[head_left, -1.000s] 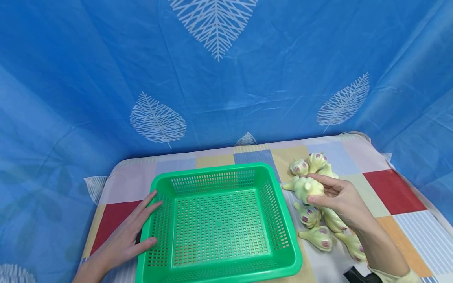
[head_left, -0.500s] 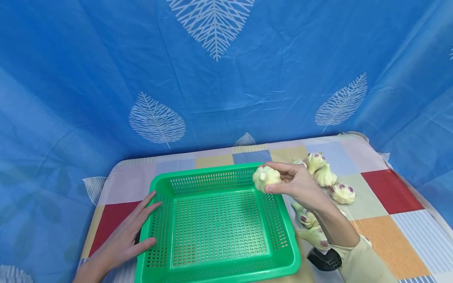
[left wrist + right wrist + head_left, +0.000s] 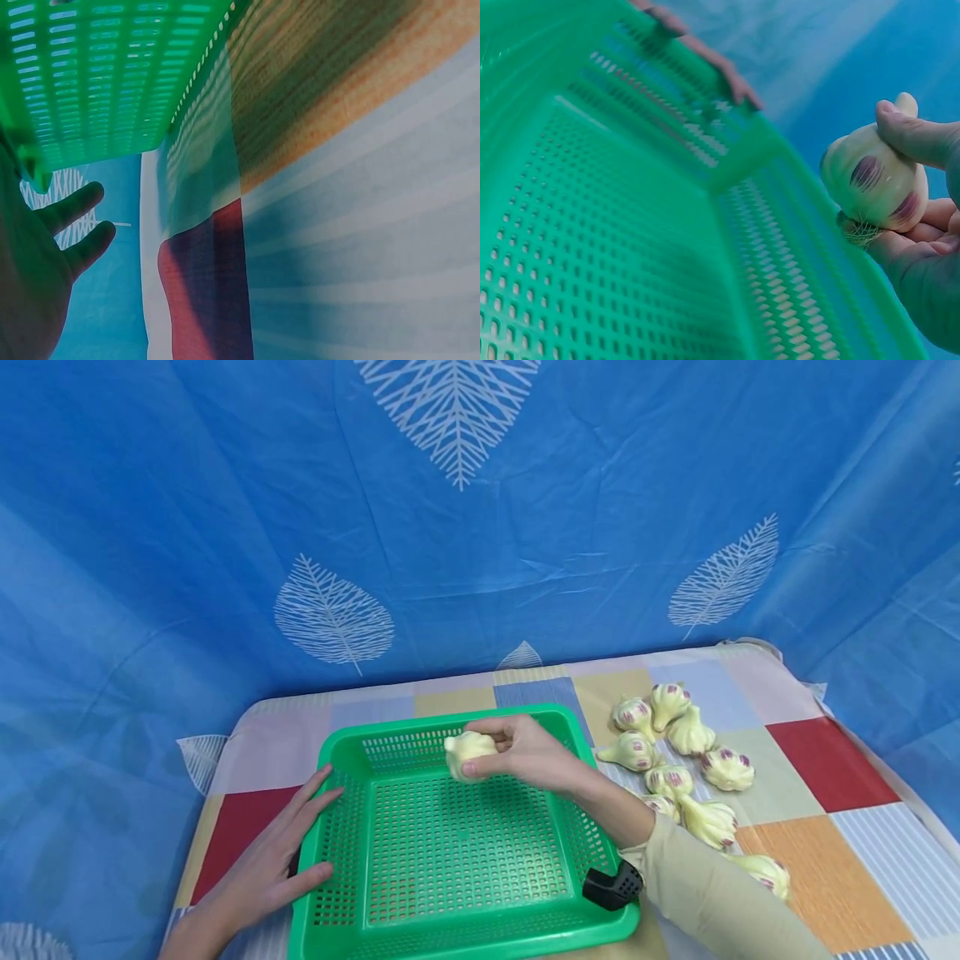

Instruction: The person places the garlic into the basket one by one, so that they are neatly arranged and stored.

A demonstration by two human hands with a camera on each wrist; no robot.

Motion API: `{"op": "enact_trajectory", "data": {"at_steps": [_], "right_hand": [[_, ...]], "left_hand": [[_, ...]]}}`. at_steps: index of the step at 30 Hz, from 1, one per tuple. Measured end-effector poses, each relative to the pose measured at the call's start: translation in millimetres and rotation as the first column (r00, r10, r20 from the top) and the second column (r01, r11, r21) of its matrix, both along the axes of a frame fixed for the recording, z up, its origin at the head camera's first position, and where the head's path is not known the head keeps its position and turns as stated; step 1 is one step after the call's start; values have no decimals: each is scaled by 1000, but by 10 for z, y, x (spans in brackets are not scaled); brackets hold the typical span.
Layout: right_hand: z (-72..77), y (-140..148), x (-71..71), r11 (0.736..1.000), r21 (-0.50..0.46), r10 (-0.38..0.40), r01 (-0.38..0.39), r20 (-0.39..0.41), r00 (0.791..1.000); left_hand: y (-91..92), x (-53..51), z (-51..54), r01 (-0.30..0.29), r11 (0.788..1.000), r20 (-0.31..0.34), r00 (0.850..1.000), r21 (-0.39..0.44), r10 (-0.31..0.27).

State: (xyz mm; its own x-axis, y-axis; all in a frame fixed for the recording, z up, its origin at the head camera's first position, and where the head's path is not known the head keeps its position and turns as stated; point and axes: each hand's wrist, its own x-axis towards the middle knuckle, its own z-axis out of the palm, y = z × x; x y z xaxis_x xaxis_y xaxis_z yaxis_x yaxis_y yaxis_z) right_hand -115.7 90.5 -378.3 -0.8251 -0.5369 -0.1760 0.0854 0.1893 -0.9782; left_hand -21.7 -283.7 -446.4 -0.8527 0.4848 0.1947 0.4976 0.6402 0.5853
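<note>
A garlic bulb (image 3: 467, 753), pale with purple marks, is pinched between the thumb and fingers of my right hand (image 3: 532, 756). Bulb and hand hang over the back part of a green plastic basket (image 3: 465, 943), whose perforated floor is bare. In the right wrist view the garlic bulb (image 3: 874, 180) shows its roots and two purple patches. My left hand (image 3: 262, 860) rests with fairly straight fingers on the basket's left rim. The left wrist view shows two of its fingers (image 3: 94, 244) beside the basket's outer wall (image 3: 105, 75).
Several more garlic bulbs (image 3: 688, 732) lie in a loose group on the table right of the basket. The table has a patchwork cloth (image 3: 817, 860). A blue curtain (image 3: 525, 552) with white leaves hangs behind. A black device (image 3: 613, 887) is at the right wrist.
My right hand has lifted the garlic bulb from the group and carried it left over the basket. The left hand has stayed at the left rim.
</note>
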Motion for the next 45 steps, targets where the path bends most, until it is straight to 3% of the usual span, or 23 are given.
{"op": "enact_trajectory", "data": {"at_steps": [3,8,13,18,22,27,30,35,37,42,45], "right_hand": [[-65,-175,-33,1000,6,28,-28,24,999],[-149,-451,-85,1000,29,12,-13,31,999],[-314,-736,-122,994,110,14,-16,16,1000],[-565,-1019,-51,978,208,44,-34,-44,998],[-770,-1175,95,983,179,-11,32,-119,993],[-968,-1335,208,990,119,-44,82,-293,955],[-1000,-1377,219,989,120,-39,86,-354,934],[-959,-1377,206,984,164,-10,77,-373,928],[-933,-1379,199,977,201,12,76,-403,915],[-831,-1399,199,935,343,102,91,-503,858],[-778,-1414,204,912,399,130,98,-506,852]], "left_hand": [[16,0,3,6,1000,12,1000,12,-6],[16,-14,8,11,1000,26,1000,28,-12],[21,-10,19,0,999,40,999,34,-1],[30,10,5,1,999,42,999,33,-2],[46,-2,3,6,1000,40,999,14,-7],[15,-32,22,12,1000,18,1000,8,-12],[8,-38,38,7,1000,23,1000,-1,-7],[30,-30,45,-10,1000,40,999,-6,10],[33,-25,42,-9,1000,40,999,-3,9],[26,-18,39,-5,1000,31,1000,12,4],[21,-20,39,-9,1000,28,1000,8,8]]}}
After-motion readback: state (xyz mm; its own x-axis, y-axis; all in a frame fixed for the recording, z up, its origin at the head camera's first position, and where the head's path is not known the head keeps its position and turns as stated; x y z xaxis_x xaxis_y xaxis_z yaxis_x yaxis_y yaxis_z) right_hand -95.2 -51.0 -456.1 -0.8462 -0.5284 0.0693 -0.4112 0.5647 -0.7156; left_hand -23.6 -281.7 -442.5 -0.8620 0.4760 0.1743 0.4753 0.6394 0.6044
